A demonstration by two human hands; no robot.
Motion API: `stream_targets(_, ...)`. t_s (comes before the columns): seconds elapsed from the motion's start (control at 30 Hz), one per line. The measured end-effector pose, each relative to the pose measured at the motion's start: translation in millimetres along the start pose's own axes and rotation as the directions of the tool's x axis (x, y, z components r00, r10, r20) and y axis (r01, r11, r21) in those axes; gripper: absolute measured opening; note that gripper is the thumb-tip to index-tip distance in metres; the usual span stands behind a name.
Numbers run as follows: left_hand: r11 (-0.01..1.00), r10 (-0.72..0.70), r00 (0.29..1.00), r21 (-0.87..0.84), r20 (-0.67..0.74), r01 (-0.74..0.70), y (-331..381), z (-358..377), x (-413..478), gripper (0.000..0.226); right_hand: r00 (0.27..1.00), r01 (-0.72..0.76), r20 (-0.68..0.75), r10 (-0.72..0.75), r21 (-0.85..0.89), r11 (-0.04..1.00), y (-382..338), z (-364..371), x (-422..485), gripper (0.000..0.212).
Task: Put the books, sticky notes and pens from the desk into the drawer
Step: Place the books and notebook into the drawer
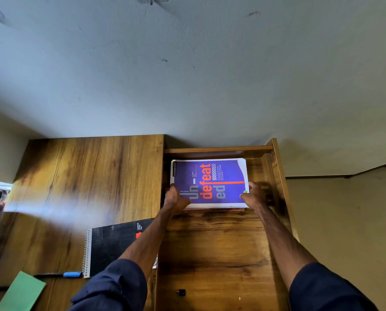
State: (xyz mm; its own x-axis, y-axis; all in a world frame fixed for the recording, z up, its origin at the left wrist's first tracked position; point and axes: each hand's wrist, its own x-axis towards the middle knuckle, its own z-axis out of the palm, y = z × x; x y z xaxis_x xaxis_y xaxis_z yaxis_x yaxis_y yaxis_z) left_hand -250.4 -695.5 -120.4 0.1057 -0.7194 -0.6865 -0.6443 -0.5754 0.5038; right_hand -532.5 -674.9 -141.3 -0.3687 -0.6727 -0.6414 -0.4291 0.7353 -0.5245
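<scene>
Between both sets of fingers sits a purple notebook (210, 181) with orange "undefeated" lettering, lying flat down inside the open wooden drawer (275, 167), on top of what looks like another book whose reddish edge peeks out just below the fingertips. Left hand (175, 198) has its fingers curled onto the near left corner of the cover, thumb on top, so it's closed on that corner. Right hand (253, 194) is doing the same on the near right corner, fingers wrapped around the edge, though it's kinda motion-blurred so I can't tell exactly how tight the grip is. Both dark blue sleeves are pushed up the forearms. Off to the left of the left fingers, and nearer the person, a black spiral pad (115, 245) lies flat on the desk (75, 176), partly hidden under the left forearm. Further left of that and right beside the spiral binding is a pen with a blue cap (59, 275), and just past it toward the near left corner a green sticky note pad (21, 292). Those three are well apart from either hand. Drawer front closest to the person has a small dark knob (181, 292) sitting between the two forearms.
</scene>
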Motion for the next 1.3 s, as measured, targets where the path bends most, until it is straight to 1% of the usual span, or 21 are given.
stream_targets(0.2, 0.999, -0.016, 1.0, 0.041, 0.019, 0.015, 1, 0, -1, 0.075, 1.0, -0.002, 0.011, 0.002, -0.013, 1.0, 4, 0, 3, 0.053)
stream_targets(0.27, 0.998, -0.013, 1.0, 0.061, 0.023, 0.012, 1, 2, -2, 0.078, 1.0, -0.005, 0.009, 0.005, -0.017, 1.0, 3, 0, 1, 0.055)
stream_targets(0.33, 0.995, -0.004, 1.0, 0.102, 0.03, 0.001, 1, 3, -6, 0.086, 0.999, -0.008, -0.034, 0.007, -0.022, 1.0, 2, 1, -5, 0.06)
stream_targets(0.4, 0.985, 0.009, 0.999, 0.169, 0.038, -0.015, 4, 6, -14, 0.09, 0.99, 0.034, -0.134, -0.037, -0.025, 0.999, 0, 5, -12, 0.059)
stream_targets(0.5, 0.972, 0.107, 0.994, 0.21, -0.001, -0.105, 6, 13, -31, 0.083, 0.955, 0.159, -0.252, -0.159, -0.021, 0.987, -1, 19, -25, 0.052)
stream_targets(0.6, 0.934, 0.303, 0.953, 0.209, -0.034, -0.289, 0, 17, -52, 0.066, 0.919, 0.291, -0.275, -0.282, -0.009, 0.957, -8, 38, -51, 0.045)
stream_targets(0.67, 0.913, 0.378, 0.925, 0.179, -0.041, -0.365, -5, 15, -69, 0.058, 0.914, 0.334, -0.246, -0.323, 0.003, 0.943, -17, 52, -72, 0.042)
stream_targets(0.73, 0.906, 0.409, 0.909, 0.159, -0.085, -0.393, -11, 10, -85, 0.055, 0.898, 0.391, -0.221, -0.38, 0.008, 0.92, -22, 66, -94, 0.038)
stream_targets(0.83, 0.908, 0.416, 0.898, 0.125, -0.141, -0.4, -22, 0, -106, 0.048, 0.889, 0.439, -0.156, -0.431, 0.023, 0.898, -25, 85, -121, 0.035)
stream_targets(0.93, 0.91, 0.408, 0.886, 0.017, -0.221, -0.415, -40, -15, -125, 0.04, 0.866, 0.49, -0.106, -0.488, -0.005, 0.872, -26, 103, -151, 0.031)
stream_targets(1.0, 0.906, 0.392, 0.877, -0.048, -0.277, -0.42, -54, -24, -138, 0.034, 0.856, 0.514, -0.04, -0.515, -0.031, 0.857, -28, 114, -172, 0.027)
stream_targets(1.13, 0.903, 0.363, 0.853, -0.086, -0.374, -0.422, -95, -41, -165, 0.027, 0.822, 0.569, 0.076, -0.564, -0.09, 0.817, -31, 141, -209, 0.026)
stream_targets(1.2, 0.913, 0.325, 0.855, -0.104, -0.403, -0.396, -118, -48, -173, 0.026, 0.789, 0.614, 0.111, -0.605, -0.104, 0.782, -31, 154, -222, 0.027)
stream_targets(1.3, 0.943, 0.227, 0.867, -0.123, -0.444, -0.31, -153, -62, -181, 0.024, 0.731, 0.682, 0.162, -0.663, -0.128, 0.72, -37, 172, -242, 0.027)
